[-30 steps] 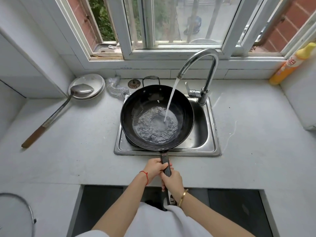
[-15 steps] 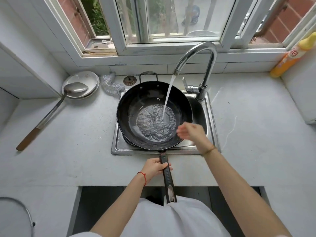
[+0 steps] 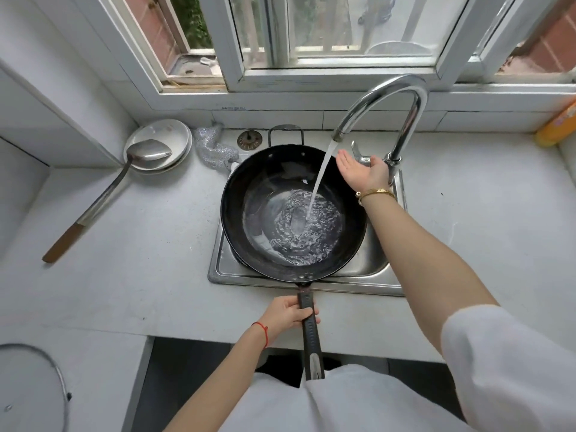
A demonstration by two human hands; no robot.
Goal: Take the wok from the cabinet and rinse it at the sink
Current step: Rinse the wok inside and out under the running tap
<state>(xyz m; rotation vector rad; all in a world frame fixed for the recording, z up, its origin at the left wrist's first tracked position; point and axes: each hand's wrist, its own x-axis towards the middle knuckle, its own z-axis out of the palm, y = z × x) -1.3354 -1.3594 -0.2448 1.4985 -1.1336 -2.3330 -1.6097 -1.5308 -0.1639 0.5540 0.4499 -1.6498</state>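
Right now, wok: the black wok sits over the steel sink, its rim overhanging the basin's left and near edges, its long dark handle pointing back toward the person across the counter edge.
Water: a stream falls at a slant from the spout and lands a little right of the wok's centre, where a shallow, rippling pool spreads over the bottom.
Left hand: the left hand is wrapped around the upper part of the handle, fingers curled over it, a red string on the wrist.
Right hand: the right hand is stretched out flat and open, palm up, fingers together, holding nothing; it is just right of the stream and beside the tap lever, with the thumb side toward the tap base. Whether it touches the lever I cannot tell. A gold bangle circles the wrist.
Tap: the chrome gooseneck tap rises from the sink's far right corner and arches left over the wok.
Behind the wok: a wire loop handle stands at its far rim, with a round rusty drain strainer just left of it and a silvery mesh scourer touching the wok's far left edge.
Counter left: a steel ladle with a wooden grip rests its bowl in stacked white plates, its shaft running toward the near left.
Counter right: an orange-yellow bottle stands at the far right edge.
Near left corner: a glass lid with a metal rim lies on the counter, partly out of view.
Beyond: white window frames above the tiled ledge.
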